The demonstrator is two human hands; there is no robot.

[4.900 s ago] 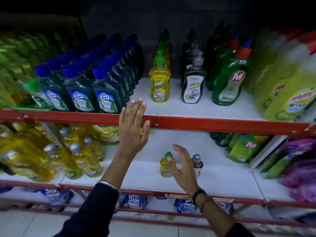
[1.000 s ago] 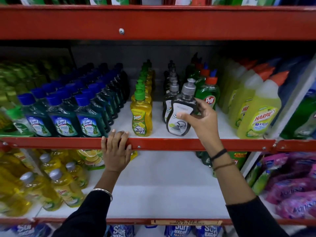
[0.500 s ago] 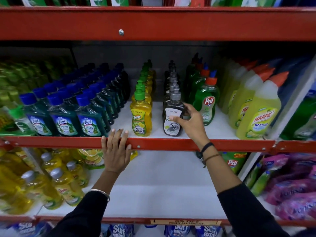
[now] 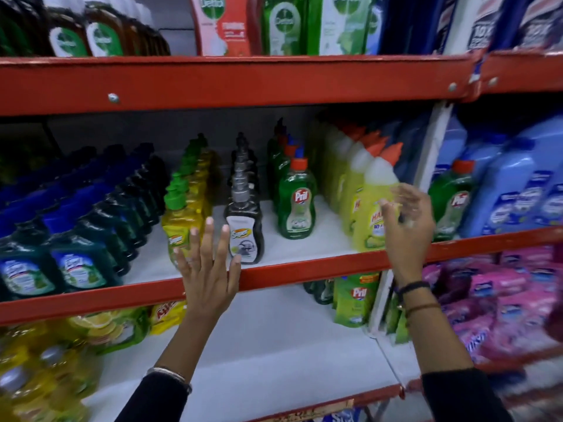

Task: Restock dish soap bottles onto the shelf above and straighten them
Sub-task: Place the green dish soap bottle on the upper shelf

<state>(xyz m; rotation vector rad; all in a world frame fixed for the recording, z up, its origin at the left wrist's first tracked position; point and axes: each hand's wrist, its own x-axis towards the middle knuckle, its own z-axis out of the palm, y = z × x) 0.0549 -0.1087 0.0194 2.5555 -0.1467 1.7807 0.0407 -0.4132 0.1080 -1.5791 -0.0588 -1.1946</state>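
A dark grey Super dish soap bottle [image 4: 245, 236] stands upright at the front of its row on the middle shelf [image 4: 304, 271]. Beside it on the left is a yellow Super bottle [image 4: 179, 226], heading its own row. My left hand [image 4: 208, 269] is raised with fingers spread in front of the shelf's red rail, partly covering the yellow bottle and holding nothing. My right hand [image 4: 406, 226] hovers open in front of the yellow-green Harpic bottles [image 4: 370, 214], blurred, with nothing in it. A green Pril bottle [image 4: 297, 205] stands between the two hands.
Blue-capped Lizol bottles [image 4: 79, 263] fill the shelf's left side. Blue bottles [image 4: 518, 193] and another Pril bottle stand right of a white divider [image 4: 432, 147]. Dettol products [image 4: 274, 25] line the top shelf. The lower shelf holds yellow bottles [image 4: 36, 367], Pril pouches [image 4: 355, 300] and pink packs [image 4: 502, 293].
My right hand has let go of the grey bottle, which now stands on the shelf, and moved right towards the Harpic bottles. My left hand lifted off the rail. The view shifted upward and right.
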